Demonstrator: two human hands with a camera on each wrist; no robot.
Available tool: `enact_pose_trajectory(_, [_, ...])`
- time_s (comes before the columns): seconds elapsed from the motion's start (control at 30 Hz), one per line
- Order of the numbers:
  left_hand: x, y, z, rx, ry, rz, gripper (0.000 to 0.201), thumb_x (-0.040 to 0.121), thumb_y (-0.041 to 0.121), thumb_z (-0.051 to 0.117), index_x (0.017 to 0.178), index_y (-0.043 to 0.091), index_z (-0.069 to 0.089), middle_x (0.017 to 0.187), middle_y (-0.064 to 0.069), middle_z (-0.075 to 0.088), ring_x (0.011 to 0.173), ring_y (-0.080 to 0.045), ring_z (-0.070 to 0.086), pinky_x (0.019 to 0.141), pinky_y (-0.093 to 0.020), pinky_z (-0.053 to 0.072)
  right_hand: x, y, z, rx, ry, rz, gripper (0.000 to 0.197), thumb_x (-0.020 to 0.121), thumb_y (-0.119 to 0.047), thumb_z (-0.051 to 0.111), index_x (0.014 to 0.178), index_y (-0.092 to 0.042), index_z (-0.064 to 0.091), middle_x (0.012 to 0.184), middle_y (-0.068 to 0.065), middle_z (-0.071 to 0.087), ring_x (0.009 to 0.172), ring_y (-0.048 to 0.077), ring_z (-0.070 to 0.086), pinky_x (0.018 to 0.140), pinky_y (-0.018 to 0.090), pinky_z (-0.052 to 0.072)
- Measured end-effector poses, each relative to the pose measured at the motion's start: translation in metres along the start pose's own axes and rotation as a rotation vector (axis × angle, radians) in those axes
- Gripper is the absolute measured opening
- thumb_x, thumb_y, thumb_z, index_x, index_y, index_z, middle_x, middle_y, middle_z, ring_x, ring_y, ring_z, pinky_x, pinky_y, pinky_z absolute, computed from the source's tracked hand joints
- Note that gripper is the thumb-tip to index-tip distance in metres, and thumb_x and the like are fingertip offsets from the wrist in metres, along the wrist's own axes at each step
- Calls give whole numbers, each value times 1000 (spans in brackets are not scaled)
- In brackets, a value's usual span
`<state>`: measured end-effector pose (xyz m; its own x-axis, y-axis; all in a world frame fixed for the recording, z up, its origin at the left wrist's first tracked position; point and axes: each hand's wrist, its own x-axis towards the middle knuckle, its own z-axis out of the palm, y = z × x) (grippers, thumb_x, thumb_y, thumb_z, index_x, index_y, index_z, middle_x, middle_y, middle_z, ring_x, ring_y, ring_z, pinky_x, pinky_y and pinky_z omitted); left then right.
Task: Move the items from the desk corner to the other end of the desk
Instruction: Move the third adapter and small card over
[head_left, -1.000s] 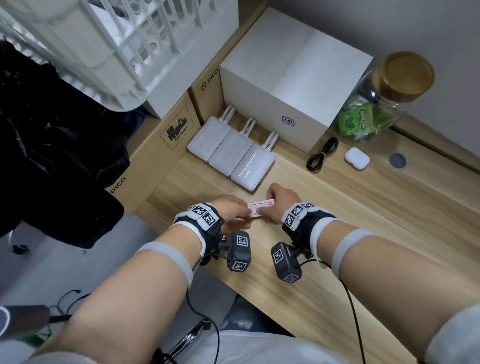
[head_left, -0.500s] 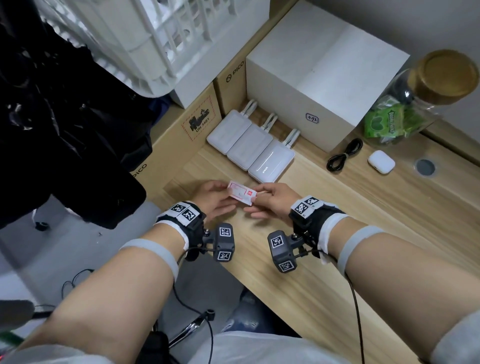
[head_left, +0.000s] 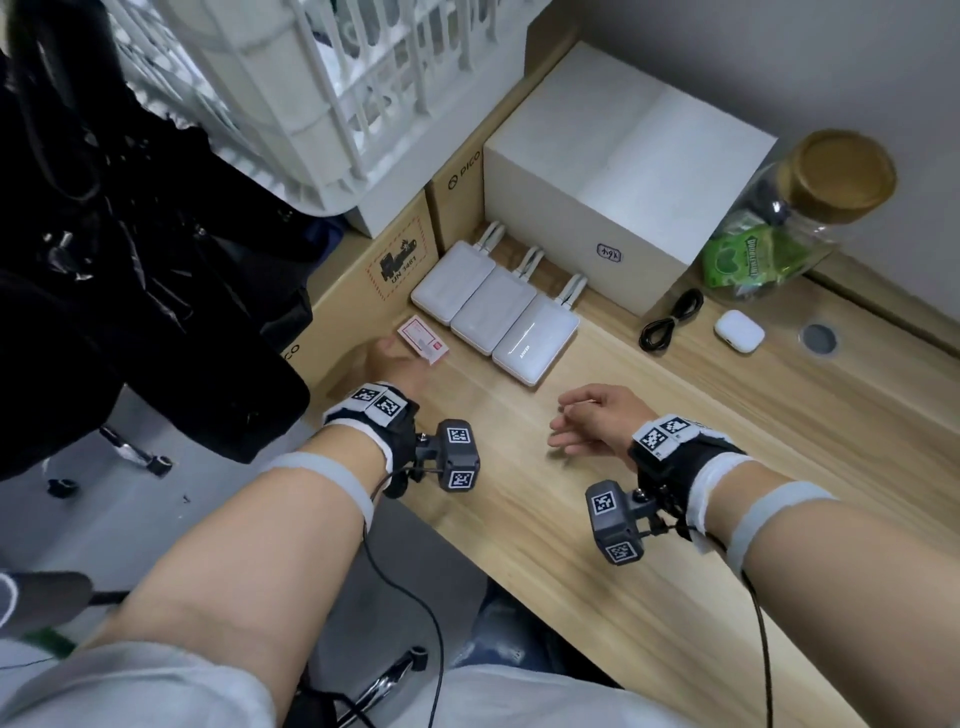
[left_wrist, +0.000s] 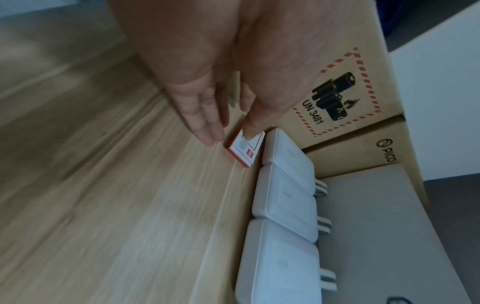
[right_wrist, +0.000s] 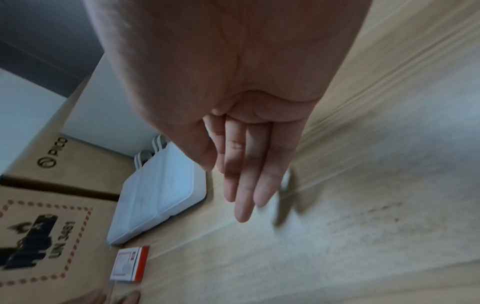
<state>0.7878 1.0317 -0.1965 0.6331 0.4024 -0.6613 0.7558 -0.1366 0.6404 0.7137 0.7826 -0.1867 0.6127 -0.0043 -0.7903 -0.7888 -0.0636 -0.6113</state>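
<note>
A small red-and-white box lies flat on the wooden desk, between the cardboard box and the row of three white power banks. My left hand is just behind the small box with its fingers straight. In the left wrist view the left hand has its thumb tip over the small box. In the right wrist view the small box lies slightly apart from the left fingertips. My right hand hovers over the desk, fingers straight and holding nothing.
A large white box stands behind the power banks, with cardboard boxes to the left. A black coiled cable, a white earbud case and a wooden-lidded glass jar sit at the right. A black jacket hangs beyond the desk's left end.
Both hands pinched the small box before. The left hand carried it left to beside the power banks and laid it down. The right hand let go and drew back.
</note>
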Motion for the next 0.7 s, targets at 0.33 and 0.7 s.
enact_pose_trajectory(0.33, [-116, -1, 78, -59, -409, 55, 21, 93, -3, 53, 108, 10, 59, 93, -12, 61, 74, -20, 61, 66, -32, 51, -84, 35, -89, -12, 270, -116, 24, 94, -13, 60, 71, -12, 52, 77, 13, 63, 64, 25, 67, 52, 25, 48])
enact_pose_trajectory(0.7, [-424, -87, 297, 265, -875, 311, 9, 100, 8, 50, 107, 11, 53, 91, -6, 60, 71, -15, 58, 67, -28, 47, -319, 257, -308, 219, 818, -103, 31, 79, -14, 63, 49, -9, 54, 53, 14, 56, 51, 26, 55, 69, 41, 58])
